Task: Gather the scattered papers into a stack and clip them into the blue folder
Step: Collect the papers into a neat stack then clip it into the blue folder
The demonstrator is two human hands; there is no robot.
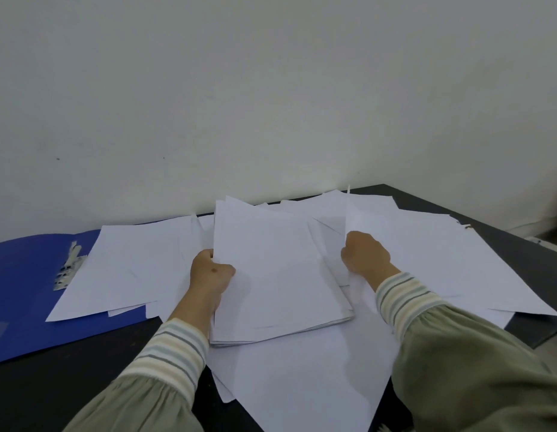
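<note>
Pale, bare wall (271, 88) fills the far half of the scene, and a dark worktop (68, 391) runs along its foot. White papers (442, 269) lie scattered over most of the worktop, overlapping from the middle out to the right edge, with one large sheet (302, 378) reaching to the near edge between the two sleeves. At far left an open blue folder (22, 291) lies flat, its right part covered by loose sheets (131, 269); its metal clip (68, 266) shows just beside their left edge.

A gathered stack (280, 275) sits in the middle on top of the spread. The left hand (210, 271) grips its left edge, fingers (205, 254) curled round the edge and the thumb on top of the sheets. The right hand (366, 252) is just right of the stack, its fingers curled into a fist over the papers with a sheet's edge rising from it; it appears to pinch that sheet, though the fingertips are hidden under the hand. Both arms wear olive sleeves (476, 369) with striped cuffs (401, 297). Loose sheets lie between the stack and the folder.
</note>
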